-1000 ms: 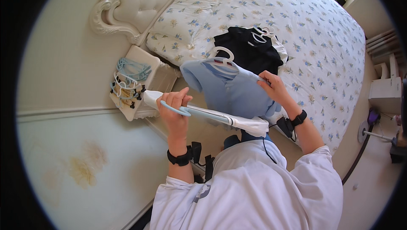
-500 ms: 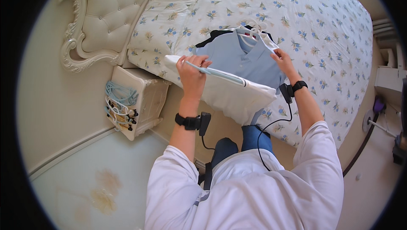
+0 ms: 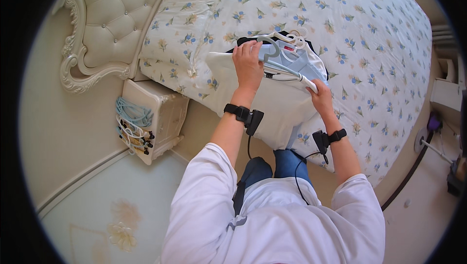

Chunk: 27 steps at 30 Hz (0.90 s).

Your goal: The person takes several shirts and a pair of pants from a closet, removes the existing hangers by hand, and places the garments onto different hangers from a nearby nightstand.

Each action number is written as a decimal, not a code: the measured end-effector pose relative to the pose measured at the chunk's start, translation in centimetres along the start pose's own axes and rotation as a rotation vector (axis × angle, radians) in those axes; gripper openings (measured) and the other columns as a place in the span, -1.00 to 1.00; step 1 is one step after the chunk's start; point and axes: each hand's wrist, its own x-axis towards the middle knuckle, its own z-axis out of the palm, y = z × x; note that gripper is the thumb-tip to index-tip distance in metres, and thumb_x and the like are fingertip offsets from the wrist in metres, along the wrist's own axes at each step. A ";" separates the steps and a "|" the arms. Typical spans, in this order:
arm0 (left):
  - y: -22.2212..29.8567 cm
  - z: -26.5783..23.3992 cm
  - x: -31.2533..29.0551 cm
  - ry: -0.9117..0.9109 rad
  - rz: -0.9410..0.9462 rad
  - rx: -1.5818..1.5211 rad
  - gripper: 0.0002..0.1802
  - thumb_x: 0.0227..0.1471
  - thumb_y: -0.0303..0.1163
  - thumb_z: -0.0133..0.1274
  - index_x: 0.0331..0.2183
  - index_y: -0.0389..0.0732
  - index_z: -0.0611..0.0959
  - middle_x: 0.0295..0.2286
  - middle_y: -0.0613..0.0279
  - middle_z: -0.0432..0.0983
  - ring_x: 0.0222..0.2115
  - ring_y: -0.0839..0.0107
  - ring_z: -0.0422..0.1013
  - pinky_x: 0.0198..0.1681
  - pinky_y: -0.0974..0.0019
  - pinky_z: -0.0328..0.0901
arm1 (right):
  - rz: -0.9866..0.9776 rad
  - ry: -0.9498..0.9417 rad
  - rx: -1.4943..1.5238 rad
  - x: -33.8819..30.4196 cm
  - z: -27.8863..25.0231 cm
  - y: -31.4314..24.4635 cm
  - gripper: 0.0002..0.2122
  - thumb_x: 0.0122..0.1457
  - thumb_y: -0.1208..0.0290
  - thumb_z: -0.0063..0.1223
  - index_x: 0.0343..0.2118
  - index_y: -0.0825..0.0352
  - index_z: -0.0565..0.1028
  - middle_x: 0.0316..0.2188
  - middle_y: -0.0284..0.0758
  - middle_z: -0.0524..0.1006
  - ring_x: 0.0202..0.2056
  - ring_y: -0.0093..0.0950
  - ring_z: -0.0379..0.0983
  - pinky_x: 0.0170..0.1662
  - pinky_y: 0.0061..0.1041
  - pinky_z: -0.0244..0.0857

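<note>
My left hand [image 3: 248,64] grips the top edge of a white garment [image 3: 277,113] next to the hook of a white hanger [image 3: 284,69]. My right hand [image 3: 322,99] is closed on the hanger's other end. The garment is stretched between both hands and lies over the edge of the bed [image 3: 369,45], hanging toward my knees. Under it, a light blue shirt [image 3: 311,62] and a black garment [image 3: 243,42] on white hangers peek out on the flowered bedspread. Both wrists carry black bands with cables.
A cream bedside table [image 3: 155,113] stands left of the bed, with blue and pale hangers [image 3: 131,118] hooked on its side. A tufted headboard [image 3: 107,20] is behind it. On the floor to the right lie a dark cable [image 3: 408,176] and a purple object [image 3: 433,120].
Both hands have carried the white garment on its hanger from beside the bedside table onto the bed, where it covers most of the blue shirt. My view has swung toward the bed.
</note>
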 end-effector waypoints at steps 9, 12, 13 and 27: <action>-1.8 2.4 -6.3 -0.139 -0.407 -0.314 -0.07 -0.13 -0.43 0.21 0.20 -0.19 0.07 0.08 -0.13 0.11 0.06 0.03 0.18 0.11 0.15 0.15 | 0.231 0.033 -0.264 5.6 1.4 7.8 -0.74 0.02 0.29 0.18 -0.24 0.24 0.47 -0.32 -0.14 0.50 -0.23 -0.07 0.40 -0.20 -0.20 0.27; -3.3 -0.8 -9.4 -0.118 -0.543 -0.392 -0.13 -0.11 -0.43 0.20 0.18 -0.18 0.12 0.03 -0.06 0.18 -0.06 0.14 0.33 -0.04 0.20 0.28 | 0.060 0.208 -0.559 5.0 2.9 4.5 -0.67 -0.01 0.30 0.21 -0.15 0.20 0.48 -0.18 -0.21 0.48 -0.12 -0.15 0.37 -0.05 -0.26 0.24; -3.8 -2.2 -10.4 -0.105 -0.601 -0.443 -0.17 -0.10 -0.43 0.19 0.17 -0.18 0.16 0.00 -0.02 0.22 -0.14 0.20 0.39 -0.12 0.23 0.33 | 0.031 0.198 -0.541 5.0 3.1 4.2 -0.64 -0.02 0.32 0.21 -0.12 0.22 0.47 -0.14 -0.23 0.45 -0.08 -0.17 0.34 0.00 -0.28 0.21; -7.6 -22.3 -39.3 0.511 -0.853 -0.682 -0.70 -0.02 -0.33 0.15 -0.30 -0.37 0.56 -0.51 0.11 0.53 -0.46 0.35 0.46 -0.33 0.33 0.35 | -0.429 -1.060 0.158 -20.6 21.2 -24.8 -0.84 0.16 0.49 -0.01 -0.21 0.35 0.51 -0.40 -0.32 0.58 -0.36 -0.53 0.50 -0.31 -0.56 0.36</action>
